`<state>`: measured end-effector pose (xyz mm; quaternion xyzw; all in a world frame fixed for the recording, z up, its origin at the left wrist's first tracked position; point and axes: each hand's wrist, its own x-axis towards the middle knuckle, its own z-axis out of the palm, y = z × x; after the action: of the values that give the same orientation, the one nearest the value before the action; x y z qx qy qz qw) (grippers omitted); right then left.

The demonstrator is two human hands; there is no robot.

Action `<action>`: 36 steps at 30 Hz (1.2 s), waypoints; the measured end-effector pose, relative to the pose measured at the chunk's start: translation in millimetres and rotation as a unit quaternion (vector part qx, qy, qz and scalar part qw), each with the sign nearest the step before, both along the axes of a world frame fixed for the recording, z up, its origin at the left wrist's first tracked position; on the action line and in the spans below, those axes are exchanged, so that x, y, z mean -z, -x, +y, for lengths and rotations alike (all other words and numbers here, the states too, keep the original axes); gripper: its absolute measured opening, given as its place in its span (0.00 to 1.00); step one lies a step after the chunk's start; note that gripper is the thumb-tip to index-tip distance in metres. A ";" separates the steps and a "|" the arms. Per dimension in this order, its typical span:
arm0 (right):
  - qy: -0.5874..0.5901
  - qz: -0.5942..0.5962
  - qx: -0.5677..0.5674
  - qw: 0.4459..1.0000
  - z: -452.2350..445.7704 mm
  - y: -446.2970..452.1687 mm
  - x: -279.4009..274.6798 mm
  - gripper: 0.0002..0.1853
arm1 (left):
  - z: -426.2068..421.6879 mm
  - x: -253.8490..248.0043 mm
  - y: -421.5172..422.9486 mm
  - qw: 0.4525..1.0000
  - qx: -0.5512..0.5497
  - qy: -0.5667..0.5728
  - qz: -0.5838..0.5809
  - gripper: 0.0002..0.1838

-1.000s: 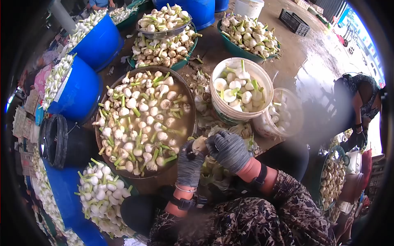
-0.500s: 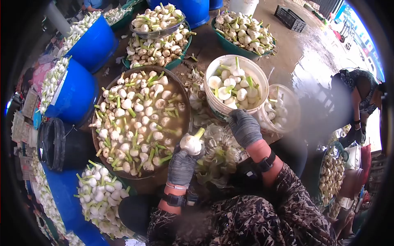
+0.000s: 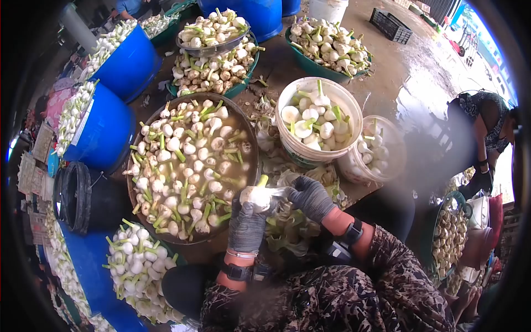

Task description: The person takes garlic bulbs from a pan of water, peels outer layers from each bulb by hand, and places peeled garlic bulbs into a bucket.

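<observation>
Since half a second ago, the right hand (image 3: pixel 312 200) has come back from the near wall of the white bucket (image 3: pixel 293 145) to the garlic bulb (image 3: pixel 256 198), which sits at the fingers of the left hand (image 3: pixel 246 226), its green stem stub pointing up. That left grip is closed around the bulb; the right grip pinches a thin, see-through strip of skin (image 3: pixel 281 192) stretched between the two.

Room is tight here. The round basin's dark rim (image 3: pixel 256 149) curves just beside the left hand, and the white bucket stands beyond both hands, with a translucent pail (image 3: pixel 354 172) leaning close on its right. Wet brown floor (image 3: pixel 381 83) lies open further out, up to a black slatted crate (image 3: pixel 391 25).

Both gloves are grey and streaked, with a knitted look; the sleeves are camouflage cloth. Murky brown water fills the basin among round, soil-marked bulbs, while those in the bucket look smooth and white. Papery peelings (image 3: pixel 296 227) heap up below the hands.

Dark-clad knees flank the work. A pile of pale bulbs (image 3: pixel 138 265) and a black bucket (image 3: pixel 83 199) crowd the left, blue tubs (image 3: pixel 108 130) behind them; a co-worker (image 3: pixel 487 127) bends at far right.
</observation>
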<state>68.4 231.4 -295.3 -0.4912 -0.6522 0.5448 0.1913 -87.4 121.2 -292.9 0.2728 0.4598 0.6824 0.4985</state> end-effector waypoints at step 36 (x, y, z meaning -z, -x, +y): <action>-0.107 0.117 -0.028 0.987 -19.5 5.5 -9.3 0.07 | -6.8 -29.1 -9.1 0.926 0.127 -0.019 0.356 0.44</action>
<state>62.9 211.9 -286.0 -0.3826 -0.6933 0.5307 0.3022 -78.4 114.5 -263.8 0.5634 0.5557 0.4799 0.3788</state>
